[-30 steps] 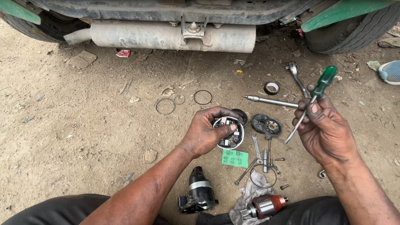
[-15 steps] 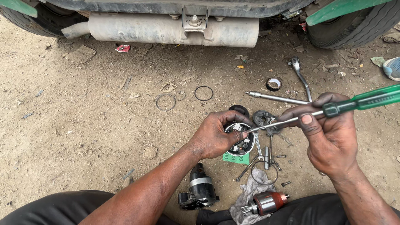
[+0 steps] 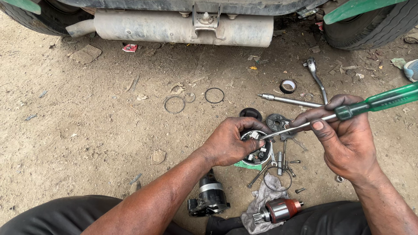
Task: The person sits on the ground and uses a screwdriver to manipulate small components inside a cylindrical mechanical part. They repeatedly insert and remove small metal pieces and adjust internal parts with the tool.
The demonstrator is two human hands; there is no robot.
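Note:
My left hand [image 3: 230,143] grips a round metal motor part [image 3: 257,150] with small components inside, held just above the dirt. My right hand [image 3: 346,139] holds a green-handled screwdriver [image 3: 374,102]; its metal shaft slants down to the left and the tip rests on the round part near my left fingers. A black round plate [image 3: 277,122] lies just behind the part. A green slip of paper [image 3: 248,165] peeks out below the part.
On the dirt lie a black motor housing [image 3: 208,198], a copper-coloured armature [image 3: 281,209] on a grey rag [image 3: 261,202], bolts, two thin rings [image 3: 174,104], a tape roll [image 3: 288,86], a ratchet handle [image 3: 315,76] and a steel rod [image 3: 289,101]. A vehicle's exhaust muffler [image 3: 183,30] hangs ahead.
My right hand swung the screwdriver from upright to slanting across and brought its tip down onto the round part in my left hand. The view shifted slightly down.

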